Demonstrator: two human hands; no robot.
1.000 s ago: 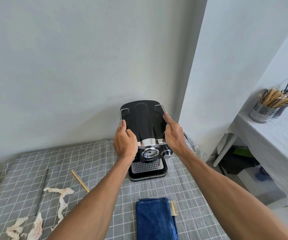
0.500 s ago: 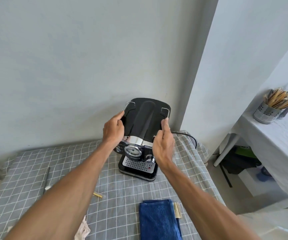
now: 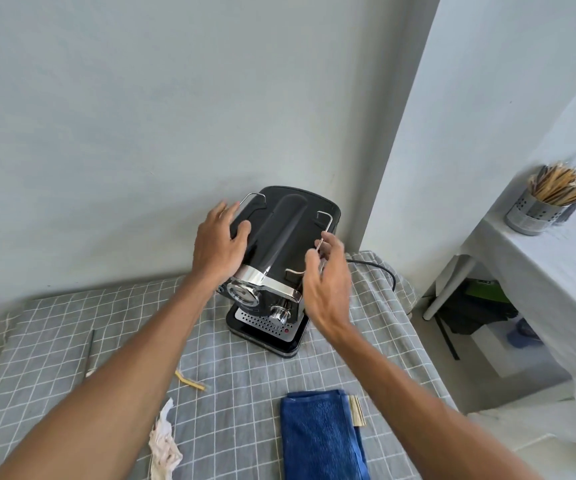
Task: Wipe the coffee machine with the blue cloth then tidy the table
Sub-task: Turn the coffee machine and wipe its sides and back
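Left hand point(image 3: 219, 245) rests flat on the coffee machine point(image 3: 281, 258), fingers spread wide. Right hand point(image 3: 328, 282) hovers beside it, fingers relaxed, holding nothing. Cloth point(image 3: 321, 436) lies folded nearby.

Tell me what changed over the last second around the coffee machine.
Both hands let go: the left hand now rests open on the coffee machine, and the right hand has come off it, fingers spread. The machine has been turned at an angle. The blue cloth stayed folded on the table.

Glossy black plastic coffee machine point(image 3: 279, 237)
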